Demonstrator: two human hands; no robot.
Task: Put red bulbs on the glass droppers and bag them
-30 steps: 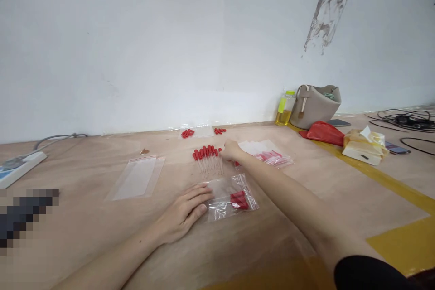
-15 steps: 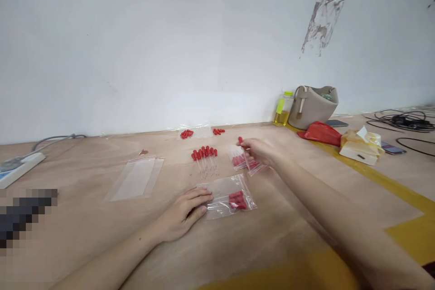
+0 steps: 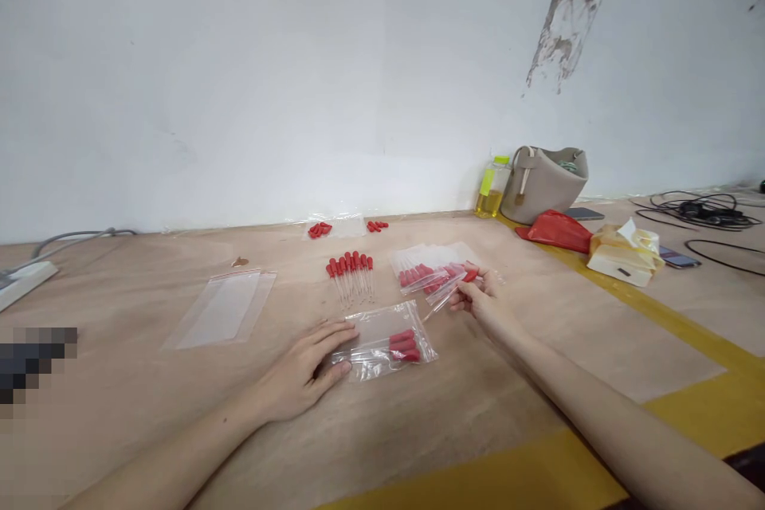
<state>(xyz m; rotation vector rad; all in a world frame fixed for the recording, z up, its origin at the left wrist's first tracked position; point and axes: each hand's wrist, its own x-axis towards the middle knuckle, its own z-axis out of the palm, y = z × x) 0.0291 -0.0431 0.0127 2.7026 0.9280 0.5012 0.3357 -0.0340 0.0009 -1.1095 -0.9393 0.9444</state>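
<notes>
My left hand (image 3: 311,366) lies with its fingers apart on the left end of a clear zip bag (image 3: 370,323). Inside that bag, red-bulbed droppers (image 3: 405,347) lie with their bulbs to the right. My right hand (image 3: 484,304) is closed on a dropper (image 3: 471,275), its red bulb up and its thin tube slanting down to the left. Just behind this hand, overlapping filled bags (image 3: 412,259) show more red bulbs. A fanned row of loose droppers (image 3: 351,267) lies between the hands, farther back.
Flat clear bags (image 3: 230,307) lie at left. Loose red bulbs (image 3: 319,230) sit near the wall. To the right stand a bottle (image 3: 493,187), a grey handbag (image 3: 543,183), a red pouch (image 3: 555,231) and a yellow-white packet (image 3: 625,251). A power strip (image 3: 27,283) is at far left.
My right hand has come down and nearer with the dropper, from above the filled bags to their front right edge. The dropper now slants. My left hand stays on the bag.
</notes>
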